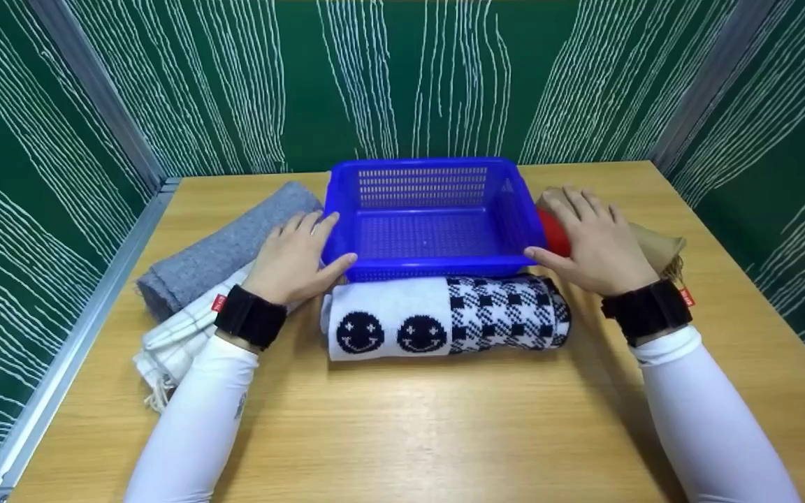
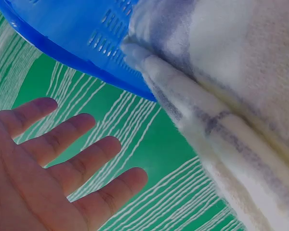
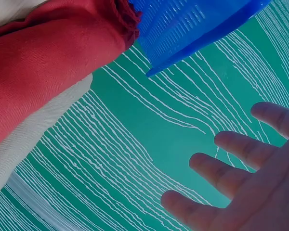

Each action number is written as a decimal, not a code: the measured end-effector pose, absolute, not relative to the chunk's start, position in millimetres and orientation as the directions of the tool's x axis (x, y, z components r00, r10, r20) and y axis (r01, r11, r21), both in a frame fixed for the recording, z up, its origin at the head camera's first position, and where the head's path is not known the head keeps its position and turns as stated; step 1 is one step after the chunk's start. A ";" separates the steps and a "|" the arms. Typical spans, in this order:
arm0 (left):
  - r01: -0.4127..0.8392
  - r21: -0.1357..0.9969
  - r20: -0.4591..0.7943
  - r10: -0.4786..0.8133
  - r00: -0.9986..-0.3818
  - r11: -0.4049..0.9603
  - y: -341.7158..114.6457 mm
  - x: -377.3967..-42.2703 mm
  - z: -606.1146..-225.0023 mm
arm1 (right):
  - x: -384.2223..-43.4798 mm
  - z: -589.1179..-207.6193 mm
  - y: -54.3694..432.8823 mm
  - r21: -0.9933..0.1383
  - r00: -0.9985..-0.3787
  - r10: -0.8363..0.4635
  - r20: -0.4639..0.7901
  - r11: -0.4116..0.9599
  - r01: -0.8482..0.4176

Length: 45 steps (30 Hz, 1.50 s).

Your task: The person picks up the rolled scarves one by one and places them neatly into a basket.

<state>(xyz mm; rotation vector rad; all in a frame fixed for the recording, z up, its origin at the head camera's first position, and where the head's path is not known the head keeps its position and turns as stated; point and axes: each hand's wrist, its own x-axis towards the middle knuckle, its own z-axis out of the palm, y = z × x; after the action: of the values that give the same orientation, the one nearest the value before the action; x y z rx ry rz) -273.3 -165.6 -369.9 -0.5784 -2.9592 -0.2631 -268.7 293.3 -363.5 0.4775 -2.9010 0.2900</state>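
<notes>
A blue plastic basket (image 1: 437, 264) with slotted walls stands at the back middle of the table. My left hand (image 1: 294, 258) is at its left side, fingers straight and spread, thumb close to the front left rim. At the opposite side my right hand (image 1: 602, 248) is spread too, its thumb at the front right rim. Both palms, seen in the wrist views, hold nothing. Below the left hand lies a white fringed scarf (image 1: 182, 339); a grey rolled scarf (image 1: 228, 244) is behind it. Partly hidden beneath the right hand are a red scarf (image 3: 58, 67) and a tan scarf (image 1: 657, 244).
In front of the basket lies a rolled black-and-white scarf (image 1: 392, 293) with smiling faces and a houndstooth pattern. The wooden table (image 1: 444, 433) is bordered by green panels (image 1: 402, 84) with white wavy lines at the back and sides.
</notes>
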 end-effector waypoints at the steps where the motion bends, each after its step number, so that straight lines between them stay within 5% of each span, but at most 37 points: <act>1: 0.384 0.147 0.146 0.364 -0.920 0.912 -165.7 -273.2 -370.1 | -268.5 -363.7 293.3 -0.163 -0.929 -0.300 0.219 0.927 -0.338; 45: 0.461 0.122 0.161 0.441 -0.883 0.879 -159.7 -261.2 -367.4 | -256.7 -365.9 283.0 -0.149 -0.826 -0.425 0.370 0.851 -0.504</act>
<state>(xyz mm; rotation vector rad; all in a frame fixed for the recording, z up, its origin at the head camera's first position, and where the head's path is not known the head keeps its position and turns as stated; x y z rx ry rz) -261.2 -159.7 -367.4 -0.7040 -2.9203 -0.2378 -256.7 283.0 -365.9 0.6989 -2.7027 0.3451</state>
